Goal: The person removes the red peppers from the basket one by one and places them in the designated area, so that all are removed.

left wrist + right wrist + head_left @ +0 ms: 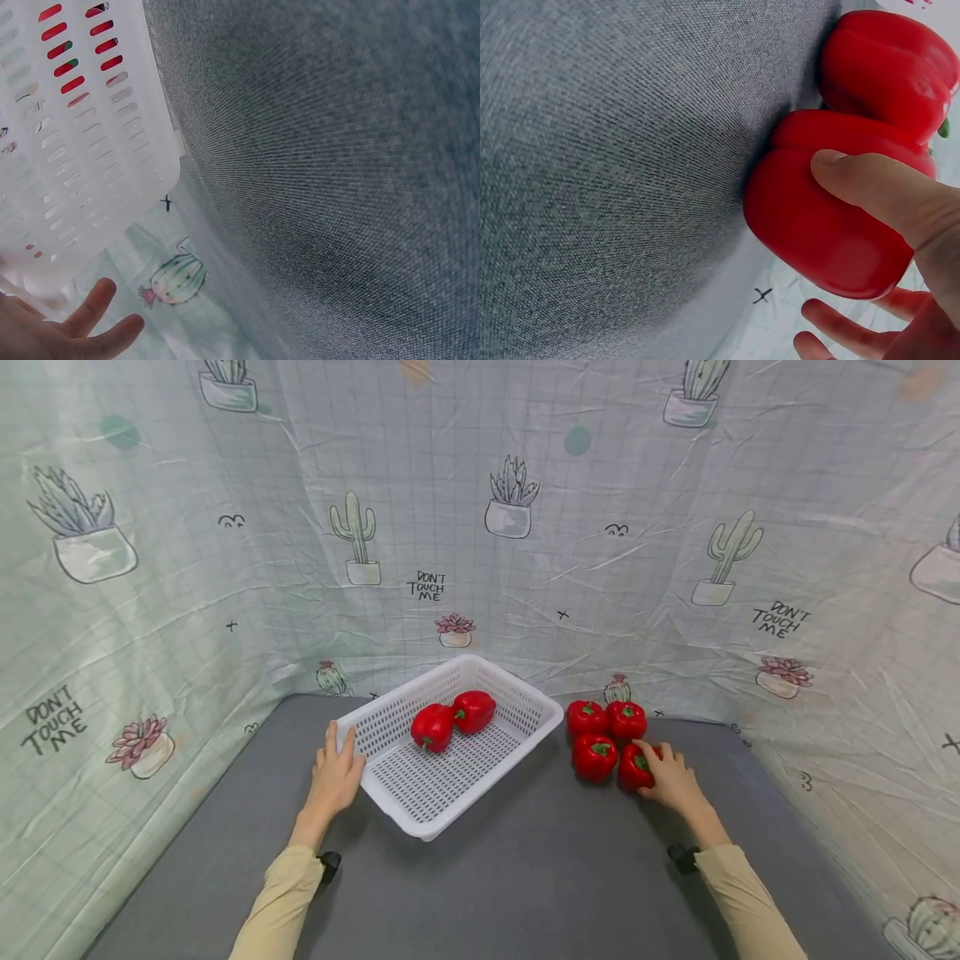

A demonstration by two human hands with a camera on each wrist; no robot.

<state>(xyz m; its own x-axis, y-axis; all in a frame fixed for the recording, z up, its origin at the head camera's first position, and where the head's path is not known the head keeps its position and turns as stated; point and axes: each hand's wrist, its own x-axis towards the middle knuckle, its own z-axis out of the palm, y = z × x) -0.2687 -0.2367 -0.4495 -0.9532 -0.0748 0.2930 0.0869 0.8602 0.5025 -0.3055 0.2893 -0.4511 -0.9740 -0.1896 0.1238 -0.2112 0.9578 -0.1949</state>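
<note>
My right hand [670, 779] grips a red bell pepper [821, 217] on the table, its thumb pressed on one side and fingers around the other. Three more peppers stand close by: one in front-left [594, 760] and two behind, a left one [585, 720] and a right one [627, 723]. At the left end of a white perforated plastic basket [495, 774], my left hand [337, 779] rests against the rim with fingers extended. Inside the basket lie two red bell peppers, a nearer one [431, 731] and a farther one [476, 710], touching each other.
A dark grey cloth-like surface [525, 877] covers the table. Pale curtains [420, 460] printed with cacti enclose the back and both sides. The basket sits at an angle near the back curtain, left of the group of peppers.
</note>
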